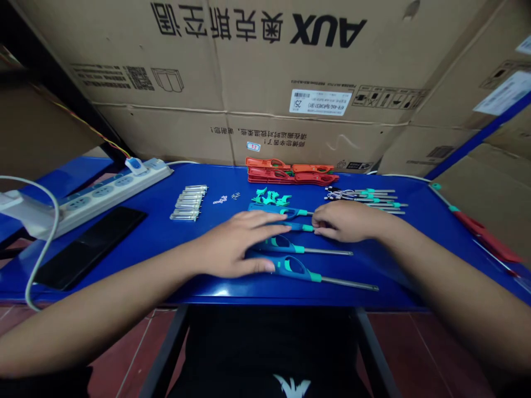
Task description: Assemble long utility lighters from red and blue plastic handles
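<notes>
Several blue gas lighters (293,266) with teal collars and long metal tubes lie in a row on the blue table, tubes pointing right. My left hand (234,243) is spread flat across their handles, its thumb on the nearest one and its fingertips over those farther back. My right hand (350,220) is closed in a pinch at the tube of a lighter in the back half of the row; its fingers hide most of that tube. Just behind the handles sits a small pile of teal plastic parts (271,197). Beyond my right hand lie several metal tubes (385,198) with teal collars and wires.
Red and orange lighter shells (290,172) are stacked at the back. Clear cylinders (188,203) and tiny metal parts (235,195) lie left of centre. Farther left are a black phone (91,246) and a power strip (114,188). A red lighter (483,232) lies far right. Cardboard (257,72) walls the back.
</notes>
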Available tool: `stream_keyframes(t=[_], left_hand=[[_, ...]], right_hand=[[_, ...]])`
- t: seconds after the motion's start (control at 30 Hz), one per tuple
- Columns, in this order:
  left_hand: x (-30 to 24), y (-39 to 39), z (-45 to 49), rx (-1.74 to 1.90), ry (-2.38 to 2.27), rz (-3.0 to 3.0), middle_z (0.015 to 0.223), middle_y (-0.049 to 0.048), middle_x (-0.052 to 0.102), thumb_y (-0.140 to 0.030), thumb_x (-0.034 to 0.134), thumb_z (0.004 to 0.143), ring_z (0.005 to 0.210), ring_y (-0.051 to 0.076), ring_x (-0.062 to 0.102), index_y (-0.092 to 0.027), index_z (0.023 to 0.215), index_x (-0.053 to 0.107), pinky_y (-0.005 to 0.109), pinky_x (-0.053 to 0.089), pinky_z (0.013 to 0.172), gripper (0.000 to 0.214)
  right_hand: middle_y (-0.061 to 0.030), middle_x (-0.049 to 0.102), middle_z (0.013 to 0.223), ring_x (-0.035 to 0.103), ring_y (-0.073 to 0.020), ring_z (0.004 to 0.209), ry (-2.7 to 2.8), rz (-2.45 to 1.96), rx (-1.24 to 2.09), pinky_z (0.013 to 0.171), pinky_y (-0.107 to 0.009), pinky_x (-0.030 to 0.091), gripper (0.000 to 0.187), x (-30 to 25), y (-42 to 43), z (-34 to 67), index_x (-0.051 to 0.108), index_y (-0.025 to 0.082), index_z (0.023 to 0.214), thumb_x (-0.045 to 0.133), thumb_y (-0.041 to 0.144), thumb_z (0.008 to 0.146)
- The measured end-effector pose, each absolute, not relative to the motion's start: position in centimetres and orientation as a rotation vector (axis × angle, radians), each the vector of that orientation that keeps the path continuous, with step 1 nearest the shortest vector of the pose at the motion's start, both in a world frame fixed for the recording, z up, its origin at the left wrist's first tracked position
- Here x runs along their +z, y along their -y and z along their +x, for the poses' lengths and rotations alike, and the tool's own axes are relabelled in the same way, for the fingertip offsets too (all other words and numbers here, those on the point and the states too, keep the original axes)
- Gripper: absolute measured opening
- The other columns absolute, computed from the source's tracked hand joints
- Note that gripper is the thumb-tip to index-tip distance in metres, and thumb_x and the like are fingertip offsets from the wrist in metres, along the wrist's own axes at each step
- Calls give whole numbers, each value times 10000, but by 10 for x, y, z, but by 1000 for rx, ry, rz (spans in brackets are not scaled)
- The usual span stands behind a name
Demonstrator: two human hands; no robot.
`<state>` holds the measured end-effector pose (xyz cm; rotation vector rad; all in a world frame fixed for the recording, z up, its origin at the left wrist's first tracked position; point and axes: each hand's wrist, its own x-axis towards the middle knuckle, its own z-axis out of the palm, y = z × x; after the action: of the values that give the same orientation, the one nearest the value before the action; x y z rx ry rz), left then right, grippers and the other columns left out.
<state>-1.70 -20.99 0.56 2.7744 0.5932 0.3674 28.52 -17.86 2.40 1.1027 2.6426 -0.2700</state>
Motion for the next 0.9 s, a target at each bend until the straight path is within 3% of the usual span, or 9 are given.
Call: stream_keyframes(t=[0.1,0.33,0.43,0.53,0.67,0.83,0.9], left_hand=[[-6,225,-2,207,-481,2851,1668,91,191,-546,533,960,1529,341,211,-288,1582,269,573,188,1237,723],[-23,236,14,129,-586,2888,1668,64,177,-410,415,1020,1542,384,72,-291,1552,358,654,136,1221,548],[-22,236,18,68,-682,2873,1665,106,174,-417,380,1029,1538,392,81,-269,1561,342,638,181,1216,553],[-21,236,21,9,-723,2868,1666,128,157,-415,370,1033,1531,402,115,-267,1565,329,637,207,1207,555],[-25,237,21,98,-689,2902,1662,118,199,-398,378,1033,1532,386,153,-261,1561,335,613,251,1203,547],[-25,241,18,152,-679,2925,1661,128,210,-387,395,1023,1506,380,256,-257,1546,364,605,297,1186,540],[-24,241,18,162,-709,2922,1670,130,170,-407,425,1008,1513,395,227,-269,1538,378,612,306,1177,551]], right_hand=[[-84,736,930,627,-189,776,-2656,999,-295,679,-293,401,267,31,181,284,724,183,957,474,278,950],[-103,749,1026,665,-244,859,-2571,1190,-26,647,-312,373,281,39,175,283,734,214,1045,498,320,934],[-92,736,1081,656,-237,898,-2547,1331,-47,629,-294,361,277,35,163,283,707,211,1086,584,360,888],[-57,742,972,634,-199,811,-2505,1403,-163,604,-277,348,227,30,154,284,704,211,983,649,384,847],[-51,731,879,593,-165,714,-2531,1345,-244,606,-272,355,171,28,153,290,704,196,899,598,328,873],[-85,734,1031,639,-203,877,-2611,1267,-298,732,-293,423,244,24,156,303,714,182,998,497,273,931],[-101,723,1105,645,-226,954,-2649,1274,-269,789,-316,439,279,20,155,308,711,178,1066,472,258,945]])
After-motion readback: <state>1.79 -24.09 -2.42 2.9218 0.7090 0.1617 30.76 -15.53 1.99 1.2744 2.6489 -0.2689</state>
